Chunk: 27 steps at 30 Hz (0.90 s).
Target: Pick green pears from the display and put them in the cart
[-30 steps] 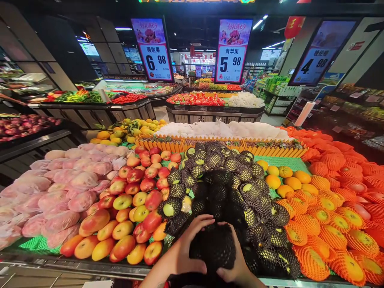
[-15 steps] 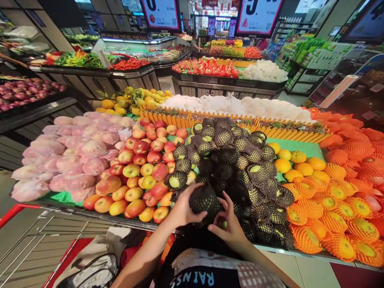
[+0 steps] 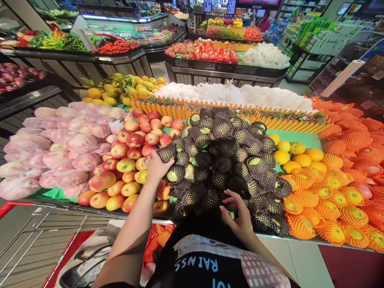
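Note:
My left hand [image 3: 157, 167] is stretched out to the left edge of the dark pile, its fingers and thumb around a fruit in a black foam net [image 3: 168, 153]. It is over the border with the red and yellow apples [image 3: 135, 141]. My right hand [image 3: 240, 216] hangs low by the front of the heap of black-netted green fruits [image 3: 223, 128], fingers apart and curved, holding nothing. A bit of green fruit [image 3: 229, 216] shows beside its thumb. Shadow darkens the middle of the heap.
Pink wrapped fruits [image 3: 69, 144] lie at left, oranges [image 3: 301, 160] and orange-netted fruits [image 3: 330, 192] at right. A small yellow fence [image 3: 207, 114] runs behind, with white-wrapped produce [image 3: 240, 96] beyond. A shopping cart [image 3: 33, 236] holding a bag [image 3: 93, 248] stands at lower left.
My left hand has moved left and away from me with a black-netted fruit, out of the space between both hands. My right hand stays low, slightly right. The view has tilted down.

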Motion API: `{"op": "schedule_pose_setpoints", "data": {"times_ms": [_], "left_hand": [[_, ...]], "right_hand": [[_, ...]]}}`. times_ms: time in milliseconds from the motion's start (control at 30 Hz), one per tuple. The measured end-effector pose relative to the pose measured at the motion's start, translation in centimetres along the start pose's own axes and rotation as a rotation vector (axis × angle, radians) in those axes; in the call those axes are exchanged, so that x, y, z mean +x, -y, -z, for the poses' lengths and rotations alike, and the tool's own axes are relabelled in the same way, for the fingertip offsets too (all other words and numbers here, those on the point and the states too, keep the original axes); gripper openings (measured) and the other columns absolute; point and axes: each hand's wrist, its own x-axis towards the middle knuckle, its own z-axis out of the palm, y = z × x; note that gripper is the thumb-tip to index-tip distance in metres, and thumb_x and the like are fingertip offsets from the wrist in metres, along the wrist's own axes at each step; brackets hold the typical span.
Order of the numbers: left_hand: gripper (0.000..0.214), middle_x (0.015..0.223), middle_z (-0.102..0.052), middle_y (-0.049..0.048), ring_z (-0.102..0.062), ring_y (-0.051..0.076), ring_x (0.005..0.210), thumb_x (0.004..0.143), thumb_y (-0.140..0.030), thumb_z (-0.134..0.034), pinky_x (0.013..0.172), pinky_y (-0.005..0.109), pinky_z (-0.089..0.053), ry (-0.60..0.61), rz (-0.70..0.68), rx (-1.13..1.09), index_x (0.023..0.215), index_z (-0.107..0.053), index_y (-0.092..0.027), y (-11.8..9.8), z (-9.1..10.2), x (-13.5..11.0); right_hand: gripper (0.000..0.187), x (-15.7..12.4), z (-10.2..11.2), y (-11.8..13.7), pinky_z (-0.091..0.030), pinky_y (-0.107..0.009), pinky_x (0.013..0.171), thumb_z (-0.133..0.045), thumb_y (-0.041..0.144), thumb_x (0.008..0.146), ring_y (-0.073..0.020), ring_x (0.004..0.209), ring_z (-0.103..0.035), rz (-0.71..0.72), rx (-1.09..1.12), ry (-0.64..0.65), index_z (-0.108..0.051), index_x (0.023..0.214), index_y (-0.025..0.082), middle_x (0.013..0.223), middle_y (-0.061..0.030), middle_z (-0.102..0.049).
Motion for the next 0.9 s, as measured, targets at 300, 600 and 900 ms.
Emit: {"op": "schedule_pose_setpoints", "data": {"times_ms": [300, 600, 900], "left_hand": [[0.072, 0.163, -0.031, 0.0218, -0.015, 0.041, 0.154, 0.098, -0.057, -0.028, 0.12, 0.067, -0.008, -0.005, 0.129, -0.19, 0.155, -0.031, -0.013, 2.1, 1.9, -0.8], [0.055, 0.162, -0.036, 0.0165, -0.023, 0.033, 0.153, 0.104, -0.037, -0.018, 0.122, 0.057, -0.018, -0.6, 1.044, -0.043, 0.15, -0.04, -0.016, 19.5, 6.5, -9.5], [0.037, 0.119, -0.068, 0.0194, -0.065, 0.03, 0.111, 0.097, -0.037, -0.054, 0.097, 0.05, -0.051, -0.053, 1.152, -0.091, 0.119, -0.06, -0.008, 25.3, -0.4, -27.5]], "right_hand": [[0.045, 0.3, -0.2, 0.5, -0.061, -0.031, 0.069, -0.064, 0.024, 0.092, -0.0184, 0.089, -0.072, 0.015, -0.056, 0.141, -0.05, 0.135, 0.027, 0.123, -0.0116, -0.066], [0.024, 0.4, -0.8, 1.5, -0.061, -0.028, 0.066, -0.064, 0.024, 0.094, -0.013, 0.067, -0.069, 0.141, -0.12, 0.389, -0.063, 0.118, 0.023, 0.095, -0.005, -0.074], [0.018, 0.1, -3.5, 3.8, -0.063, -0.029, 0.062, -0.063, 0.019, 0.093, -0.0153, 0.069, -0.072, 0.303, -0.01, 0.588, -0.068, 0.11, 0.025, 0.102, -0.0073, -0.076]]}}
